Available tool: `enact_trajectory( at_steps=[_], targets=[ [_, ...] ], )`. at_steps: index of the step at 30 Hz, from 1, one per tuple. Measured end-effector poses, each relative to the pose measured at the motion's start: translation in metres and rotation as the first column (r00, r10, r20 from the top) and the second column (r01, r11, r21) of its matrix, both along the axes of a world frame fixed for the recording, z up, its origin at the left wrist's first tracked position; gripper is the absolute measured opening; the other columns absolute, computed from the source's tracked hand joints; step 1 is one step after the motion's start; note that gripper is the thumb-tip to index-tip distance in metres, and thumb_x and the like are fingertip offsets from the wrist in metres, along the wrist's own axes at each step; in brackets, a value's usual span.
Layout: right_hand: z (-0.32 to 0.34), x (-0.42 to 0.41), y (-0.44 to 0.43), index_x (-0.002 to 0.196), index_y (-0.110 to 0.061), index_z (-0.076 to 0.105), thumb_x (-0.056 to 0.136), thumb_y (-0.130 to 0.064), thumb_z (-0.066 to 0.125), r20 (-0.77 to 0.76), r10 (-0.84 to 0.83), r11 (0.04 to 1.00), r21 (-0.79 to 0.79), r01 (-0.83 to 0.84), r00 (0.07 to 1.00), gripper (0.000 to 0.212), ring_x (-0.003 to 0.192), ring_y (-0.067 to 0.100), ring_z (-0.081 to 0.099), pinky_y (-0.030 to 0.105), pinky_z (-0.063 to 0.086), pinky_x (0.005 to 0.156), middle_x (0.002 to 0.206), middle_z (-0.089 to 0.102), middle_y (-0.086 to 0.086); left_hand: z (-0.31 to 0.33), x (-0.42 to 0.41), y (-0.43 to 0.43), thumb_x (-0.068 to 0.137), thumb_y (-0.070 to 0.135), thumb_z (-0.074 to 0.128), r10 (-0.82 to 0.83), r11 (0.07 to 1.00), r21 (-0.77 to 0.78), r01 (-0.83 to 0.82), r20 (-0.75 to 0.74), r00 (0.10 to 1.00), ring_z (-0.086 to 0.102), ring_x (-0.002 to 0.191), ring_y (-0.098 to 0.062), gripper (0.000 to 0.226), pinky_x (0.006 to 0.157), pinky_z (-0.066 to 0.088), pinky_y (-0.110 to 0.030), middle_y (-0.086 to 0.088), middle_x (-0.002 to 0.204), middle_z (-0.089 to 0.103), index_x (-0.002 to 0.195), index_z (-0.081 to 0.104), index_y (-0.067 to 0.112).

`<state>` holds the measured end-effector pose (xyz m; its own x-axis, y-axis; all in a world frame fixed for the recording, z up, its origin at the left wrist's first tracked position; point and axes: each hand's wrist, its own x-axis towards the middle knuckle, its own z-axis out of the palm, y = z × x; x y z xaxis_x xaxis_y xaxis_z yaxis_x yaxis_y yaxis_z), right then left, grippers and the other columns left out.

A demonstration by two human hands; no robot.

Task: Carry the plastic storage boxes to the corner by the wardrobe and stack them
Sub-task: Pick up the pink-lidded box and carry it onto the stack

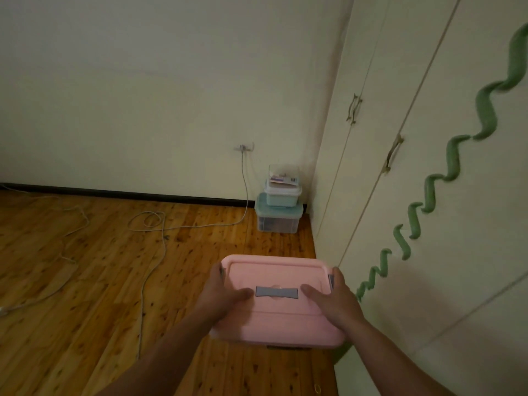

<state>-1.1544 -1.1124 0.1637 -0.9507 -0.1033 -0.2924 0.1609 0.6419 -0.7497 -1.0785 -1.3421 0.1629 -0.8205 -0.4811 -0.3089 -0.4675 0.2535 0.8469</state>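
I carry a pink plastic storage box (275,315) with a grey handle on its lid, held above the floor in front of me. My left hand (221,295) grips its left side with the thumb on the lid. My right hand (333,295) grips the right side the same way. Ahead in the corner by the wardrobe (428,195) stands a stack of boxes: a clear box with a teal lid (278,217) at the bottom, a smaller pale green box (283,195) on it, and a small clear box (283,174) on top.
White cables (154,221) trail in loops across the wooden floor (85,281) from a wall socket (243,148) left of the stack. The wardrobe doors, with a green wavy decoration (428,195), run along my right. A dark skirting board lines the far wall.
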Motion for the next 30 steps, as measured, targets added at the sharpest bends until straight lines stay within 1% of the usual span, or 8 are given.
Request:
enact_trajectory(
  at_steps=[5, 9, 14, 19, 22, 25, 27, 30],
  targets=[
    [-0.005, -0.045, -0.022, 0.151, -0.025, 0.013, 0.080, -0.056, 0.067, 0.018, 0.014, 1.000, 0.018, -0.014, 1.000, 0.094, 0.117, 0.027, 0.052, 0.036, 0.044, 0.088, 0.135, 0.049, 0.005, -0.005, -0.042, -0.021, 0.073, 0.026, 0.082, 0.011, 1.000, -0.010, -0.011, 0.011, 1.000, 0.051, 0.120, -0.027, 0.090, 0.093, 0.050, -0.046, -0.006, 0.138, 0.047, 0.143, 0.026, 0.022],
    [-0.009, -0.085, -0.047, 0.149, -0.024, 0.016, 0.080, -0.056, 0.067, 0.015, 0.002, 1.000, 0.019, -0.003, 1.000, 0.092, 0.113, 0.026, 0.054, 0.038, 0.047, 0.088, 0.130, 0.051, 0.004, -0.010, -0.084, -0.048, 0.072, 0.027, 0.082, -0.016, 1.000, -0.022, 0.016, 0.009, 1.000, 0.050, 0.120, -0.026, 0.088, 0.095, 0.050, -0.046, -0.005, 0.138, 0.046, 0.142, 0.028, 0.021],
    [-0.008, -0.133, -0.081, 0.149, -0.024, 0.017, 0.078, -0.056, 0.068, 0.009, -0.027, 0.999, 0.016, 0.027, 1.000, 0.093, 0.112, 0.025, 0.054, 0.037, 0.047, 0.086, 0.131, 0.051, 0.004, -0.008, -0.140, -0.084, 0.071, 0.025, 0.083, -0.039, 0.999, -0.033, 0.038, -0.015, 0.999, 0.051, 0.112, -0.019, 0.085, 0.092, 0.050, -0.042, -0.005, 0.135, 0.048, 0.138, 0.031, 0.020],
    [-0.005, -0.184, -0.116, 0.147, -0.025, 0.021, 0.077, -0.056, 0.070, 0.007, -0.070, 0.998, 0.003, 0.070, 0.998, 0.091, 0.107, 0.023, 0.054, 0.041, 0.048, 0.089, 0.123, 0.053, 0.000, -0.005, -0.198, -0.122, 0.072, 0.023, 0.082, -0.070, 0.997, -0.040, 0.069, -0.005, 0.998, 0.051, 0.120, -0.027, 0.085, 0.095, 0.050, -0.046, -0.006, 0.136, 0.047, 0.140, 0.030, 0.019],
    [-0.005, -0.203, -0.126, 0.147, -0.026, 0.020, 0.077, -0.057, 0.069, 0.014, -0.081, 0.997, 0.007, 0.081, 0.997, 0.091, 0.110, 0.024, 0.053, 0.040, 0.048, 0.089, 0.127, 0.051, 0.001, -0.004, -0.221, -0.133, 0.073, 0.024, 0.082, -0.094, 0.994, -0.052, 0.093, -0.009, 0.996, 0.051, 0.120, -0.027, 0.086, 0.095, 0.051, -0.047, -0.007, 0.136, 0.048, 0.140, 0.029, 0.019],
    [-0.009, -0.226, -0.133, 0.146, -0.026, 0.023, 0.077, -0.055, 0.069, 0.029, -0.087, 0.996, -0.011, 0.087, 0.996, 0.088, 0.107, 0.023, 0.054, 0.041, 0.049, 0.088, 0.123, 0.052, -0.001, -0.007, -0.245, -0.141, 0.073, 0.026, 0.081, -0.105, 0.993, -0.047, 0.105, 0.009, 0.994, 0.051, 0.121, -0.027, 0.087, 0.096, 0.050, -0.047, -0.006, 0.138, 0.046, 0.142, 0.028, 0.020],
    [-0.010, -0.241, -0.137, 0.146, -0.025, 0.023, 0.077, -0.056, 0.069, 0.025, -0.084, 0.996, 0.000, 0.084, 0.996, 0.088, 0.109, 0.024, 0.054, 0.043, 0.050, 0.089, 0.125, 0.052, 0.001, -0.009, -0.260, -0.145, 0.074, 0.027, 0.081, -0.103, 0.993, -0.051, 0.104, 0.016, 0.995, 0.050, 0.122, -0.027, 0.088, 0.095, 0.049, -0.046, -0.006, 0.139, 0.046, 0.143, 0.026, 0.019],
    [-0.011, -0.266, -0.142, 0.144, -0.026, 0.024, 0.077, -0.056, 0.069, 0.029, -0.084, 0.996, 0.006, 0.084, 0.996, 0.086, 0.106, 0.023, 0.055, 0.041, 0.050, 0.086, 0.122, 0.053, 0.001, -0.010, -0.283, -0.149, 0.074, 0.028, 0.081, -0.102, 0.993, -0.054, 0.102, 0.019, 0.995, 0.051, 0.120, -0.025, 0.085, 0.093, 0.049, -0.044, -0.006, 0.137, 0.047, 0.140, 0.030, 0.020]
  ],
)
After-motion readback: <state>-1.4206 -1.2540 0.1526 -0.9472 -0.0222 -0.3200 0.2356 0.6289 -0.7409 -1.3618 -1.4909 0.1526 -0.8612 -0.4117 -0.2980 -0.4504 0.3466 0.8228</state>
